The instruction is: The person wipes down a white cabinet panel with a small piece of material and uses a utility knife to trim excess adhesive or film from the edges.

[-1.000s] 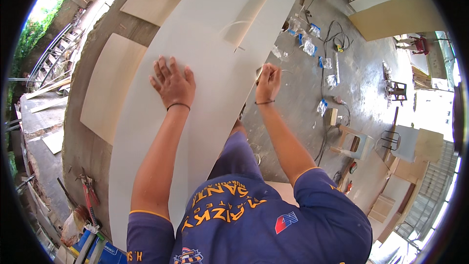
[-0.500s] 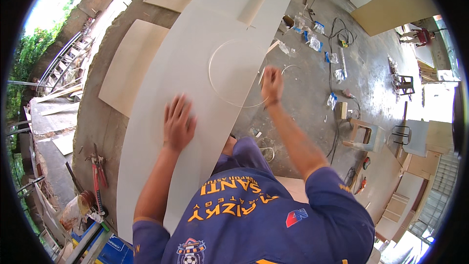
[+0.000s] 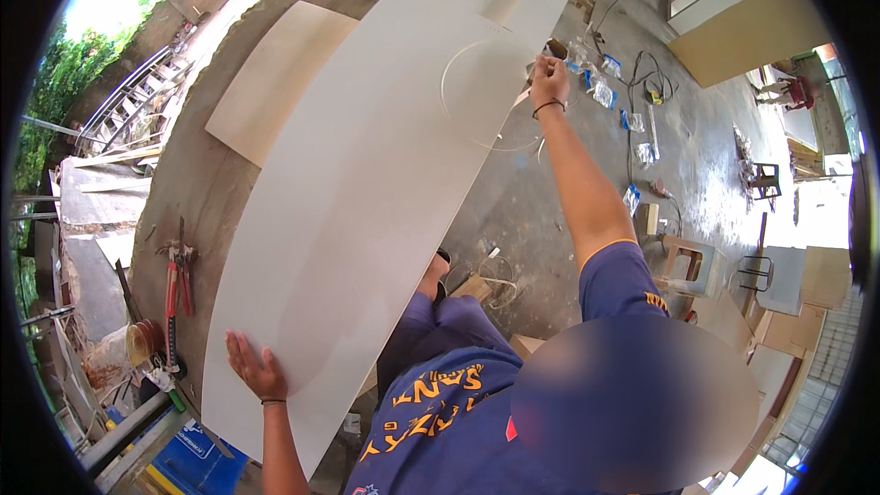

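Note:
A long, pale grey-white panel (image 3: 339, 211) stretches from near my body to the far side. My left hand (image 3: 257, 368) lies on its near left end, fingers stretched out and slightly apart. At the panel's far right edge, my right hand (image 3: 550, 82) is closed, its fingers pinched on what looks like a thin white strip. That thin white strip (image 3: 443, 87) curls in a loop over the panel and past its right edge. The fingertips partly hide the place where the strip is gripped.
Pale boards (image 3: 280, 82) lie beyond the panel's left side. Red-handled cutters (image 3: 172, 293) rest at left, near a blue box (image 3: 197, 458). On the floor at right are small plastic packets (image 3: 600, 92), black cable (image 3: 631, 156) and a stool (image 3: 692, 261).
My right hand has moved farther along the panel's right edge, and the strip's loop has shifted with it. My left hand has slid back toward the near left end.

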A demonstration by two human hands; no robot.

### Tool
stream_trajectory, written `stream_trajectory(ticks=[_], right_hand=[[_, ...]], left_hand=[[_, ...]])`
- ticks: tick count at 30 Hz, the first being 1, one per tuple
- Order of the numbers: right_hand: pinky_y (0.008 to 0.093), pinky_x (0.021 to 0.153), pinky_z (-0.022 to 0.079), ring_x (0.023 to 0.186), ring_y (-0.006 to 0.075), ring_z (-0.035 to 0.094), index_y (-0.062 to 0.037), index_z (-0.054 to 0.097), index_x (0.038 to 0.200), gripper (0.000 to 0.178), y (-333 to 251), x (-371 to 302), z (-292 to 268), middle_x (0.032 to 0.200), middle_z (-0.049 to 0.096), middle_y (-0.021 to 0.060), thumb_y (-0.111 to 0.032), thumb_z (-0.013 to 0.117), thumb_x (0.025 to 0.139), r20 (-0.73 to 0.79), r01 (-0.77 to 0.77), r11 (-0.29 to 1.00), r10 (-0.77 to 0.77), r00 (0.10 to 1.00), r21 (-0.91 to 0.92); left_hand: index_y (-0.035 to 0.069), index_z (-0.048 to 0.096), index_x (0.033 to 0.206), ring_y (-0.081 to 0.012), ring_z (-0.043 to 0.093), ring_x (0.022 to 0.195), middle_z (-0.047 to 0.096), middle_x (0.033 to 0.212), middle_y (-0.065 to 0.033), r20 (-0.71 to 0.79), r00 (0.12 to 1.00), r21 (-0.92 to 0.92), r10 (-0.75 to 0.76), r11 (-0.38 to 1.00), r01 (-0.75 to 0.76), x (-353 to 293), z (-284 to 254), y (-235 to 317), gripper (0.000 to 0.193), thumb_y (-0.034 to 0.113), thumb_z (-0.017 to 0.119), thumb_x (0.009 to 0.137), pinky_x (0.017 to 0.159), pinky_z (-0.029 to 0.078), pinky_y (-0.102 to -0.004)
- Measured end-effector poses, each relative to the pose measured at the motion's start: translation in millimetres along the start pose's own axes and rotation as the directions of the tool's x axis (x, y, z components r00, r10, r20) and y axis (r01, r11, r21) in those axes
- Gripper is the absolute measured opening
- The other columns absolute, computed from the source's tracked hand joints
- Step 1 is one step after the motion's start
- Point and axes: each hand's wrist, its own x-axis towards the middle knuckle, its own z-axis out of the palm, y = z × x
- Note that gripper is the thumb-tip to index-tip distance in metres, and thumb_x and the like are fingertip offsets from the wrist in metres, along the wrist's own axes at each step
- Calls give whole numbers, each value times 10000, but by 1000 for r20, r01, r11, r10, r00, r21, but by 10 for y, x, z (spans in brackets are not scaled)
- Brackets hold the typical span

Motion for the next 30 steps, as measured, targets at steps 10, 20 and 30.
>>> stream_trajectory(ticks=[10, 20, 30], right_hand=[[362, 601, 465, 634, 227, 612, -73, 560, 893, 248, -151, -617, -71, 702, 631, 99, -319, 593, 886, 3, -68, 997, 68, 998, 39], [345, 552, 442, 559, 193, 552, -71, 542, 887, 241, -315, -1095, -160, 644, 576, 73, -306, 594, 889, -38, -24, 997, 27, 999, 72], [272, 532, 405, 569, 102, 467, -80, 545, 925, 185, -394, -2117, -320, 642, 519, 42, -257, 592, 901, 31, -49, 958, 42, 999, 282]], left_hand=[[75, 370, 1386, -309, 258, 1379, 291, 1492, -110, 17, 998, 14, -64, 998, 63, 21, -20, 107, 579, 296, 469, 860, 1091, 159, -529], [106, 334, 1402, -300, 238, 1386, 261, 1504, -94, 4, 998, 43, -56, 998, 56, 23, 52, 99, 573, 282, 470, 874, 1089, 152, -544], [101, 338, 1382, -295, 216, 1391, 271, 1493, -93, -6, 998, 69, -61, 996, 61, 3, 120, 36, 573, 304, 487, 868, 1089, 163, -540]])
